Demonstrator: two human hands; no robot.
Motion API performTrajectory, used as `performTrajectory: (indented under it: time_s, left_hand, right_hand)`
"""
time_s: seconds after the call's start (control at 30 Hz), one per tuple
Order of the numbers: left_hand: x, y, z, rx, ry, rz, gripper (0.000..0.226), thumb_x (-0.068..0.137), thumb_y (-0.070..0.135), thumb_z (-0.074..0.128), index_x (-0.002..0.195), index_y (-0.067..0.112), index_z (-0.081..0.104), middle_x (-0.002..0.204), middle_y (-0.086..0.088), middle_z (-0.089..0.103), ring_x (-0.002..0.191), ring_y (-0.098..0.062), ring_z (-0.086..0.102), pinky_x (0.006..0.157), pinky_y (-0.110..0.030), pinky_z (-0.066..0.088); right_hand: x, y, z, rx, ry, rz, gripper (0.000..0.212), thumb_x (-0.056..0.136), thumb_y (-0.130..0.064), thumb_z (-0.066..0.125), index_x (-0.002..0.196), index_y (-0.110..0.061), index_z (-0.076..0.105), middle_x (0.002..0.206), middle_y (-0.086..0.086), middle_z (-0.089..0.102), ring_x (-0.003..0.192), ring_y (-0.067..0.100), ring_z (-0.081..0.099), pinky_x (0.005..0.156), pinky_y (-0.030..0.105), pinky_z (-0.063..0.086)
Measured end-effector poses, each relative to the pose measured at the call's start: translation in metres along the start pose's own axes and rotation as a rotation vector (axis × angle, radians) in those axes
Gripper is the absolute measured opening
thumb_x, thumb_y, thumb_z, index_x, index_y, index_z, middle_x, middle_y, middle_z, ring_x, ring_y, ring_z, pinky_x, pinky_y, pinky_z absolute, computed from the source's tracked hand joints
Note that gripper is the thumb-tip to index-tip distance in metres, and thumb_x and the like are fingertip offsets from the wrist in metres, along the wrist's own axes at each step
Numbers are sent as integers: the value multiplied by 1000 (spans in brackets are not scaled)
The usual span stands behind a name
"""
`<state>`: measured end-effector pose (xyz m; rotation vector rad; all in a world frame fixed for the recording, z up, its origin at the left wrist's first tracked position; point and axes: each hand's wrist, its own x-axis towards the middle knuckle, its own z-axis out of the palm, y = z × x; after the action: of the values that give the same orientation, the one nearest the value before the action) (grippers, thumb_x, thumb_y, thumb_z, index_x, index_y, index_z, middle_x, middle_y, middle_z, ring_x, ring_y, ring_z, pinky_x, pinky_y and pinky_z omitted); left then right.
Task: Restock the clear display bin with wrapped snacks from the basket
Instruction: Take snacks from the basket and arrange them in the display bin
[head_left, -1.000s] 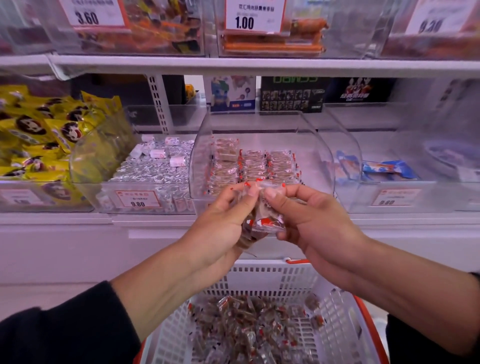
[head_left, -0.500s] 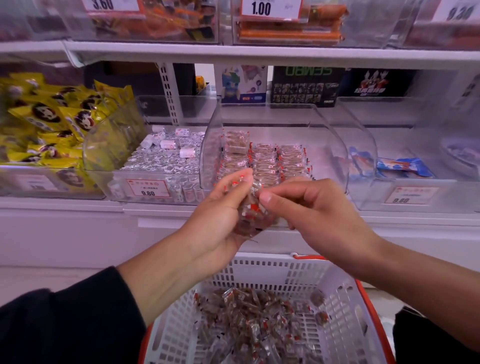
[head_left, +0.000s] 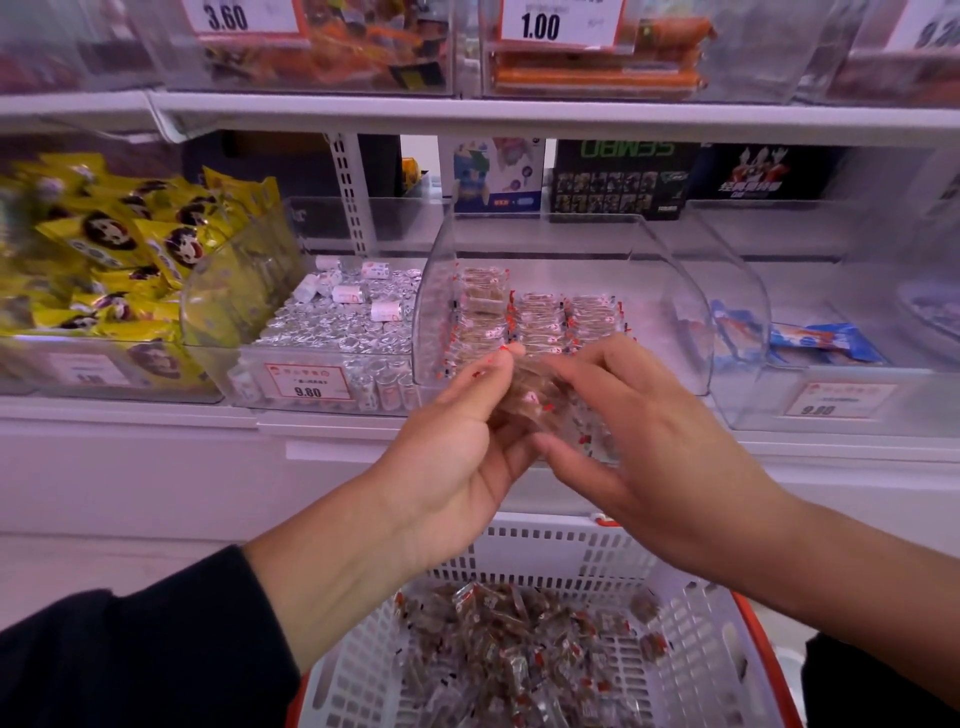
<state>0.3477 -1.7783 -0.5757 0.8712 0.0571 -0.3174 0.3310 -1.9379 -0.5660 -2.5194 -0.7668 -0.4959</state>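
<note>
The clear display bin (head_left: 670, 291) stands on the middle shelf and holds neat rows of brown wrapped snacks (head_left: 540, 317) with red marks. Just in front of its open mouth, my left hand (head_left: 462, 441) and my right hand (head_left: 639, 431) together hold a small bundle of the same wrapped snacks (head_left: 535, 400), blurred by motion. Below them a white slotted basket (head_left: 571, 551) with an orange rim holds a loose heap of several more snacks (head_left: 519, 654).
Left of the bin is a bin of silver-wrapped sweets (head_left: 337, 332) with a 9.80 tag, then yellow packets (head_left: 104, 244). To the right, a bin with blue packets (head_left: 815, 343). The upper shelf (head_left: 519, 111) overhangs with more bins.
The view has tilted down slightly, showing more of the basket. Both hands stay in front of the bin with the bundle, the right fingers spreading more over it.
</note>
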Motion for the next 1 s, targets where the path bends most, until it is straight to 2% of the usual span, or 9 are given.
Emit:
performTrajectory:
  time_s: [0.13,0.23,0.33,0.43,0.5,0.57,0.67,0.87,1.0]
  left_hand:
    - [-2,-2,-1,26,-7,37,29,84,29,66,109,15,63,87,-6,73,68,-12,69,56,-20,56]
    - [-4,-5,1,87,5,97,28,88,24,66,113,12,60,92,-8,74,73,-13,71,60,-20,57]
    - [-3,2,2,274,15,136,27,93,30,63,115,14,60,102,-12,76,85,-19,74,69,-25,59]
    - [2,34,-5,534,18,123,22,99,41,55,111,24,63,95,-11,77,82,-24,76,67,-31,61]
    - [10,59,-21,892,164,346,13,96,42,59,98,30,62,80,-4,76,66,-19,74,57,-34,61]
    - [23,77,-42,1435,392,645,20,89,50,63,89,30,56,64,0,69,57,-16,66,55,-32,54]
    - [37,86,-62,1781,491,566,38,83,63,61,82,26,56,68,3,62,67,-17,59,59,-31,44]
    - [56,71,-73,1981,260,402,49,97,34,48,53,12,47,53,-4,47,50,-17,46,47,-29,26]
    - [57,75,-73,1991,222,430,48,96,31,47,53,11,44,54,-5,44,50,-19,44,48,-31,26]
  right_hand:
    - [1,3,4,1,-17,-26,48,93,-35,57,136,-15,50,116,1,48,107,20,49,94,36,44]
    - [4,5,6,95,13,18,43,85,-25,72,124,-17,57,110,-2,53,103,15,52,93,27,43]
    - [13,7,5,161,56,107,34,79,-24,79,109,-20,63,97,-8,61,85,4,55,77,12,40]
    - [33,15,3,341,29,254,20,81,-26,78,97,-22,66,79,-6,68,63,2,57,60,21,45]
    - [56,28,3,410,5,357,17,82,-29,76,93,-20,67,74,0,68,56,5,56,52,30,47]
    - [87,46,8,395,-50,425,21,83,-32,74,92,-15,67,70,1,62,51,4,51,45,25,42]
    - [137,69,30,273,-175,446,31,85,-31,75,100,-5,68,79,7,61,64,12,52,57,27,42]
    - [194,92,90,214,-223,471,40,79,-25,82,113,-11,67,95,0,67,85,16,62,62,10,44]
    - [205,104,107,-77,-179,369,85,70,-37,87,142,-18,47,137,12,46,120,30,52,98,29,41]
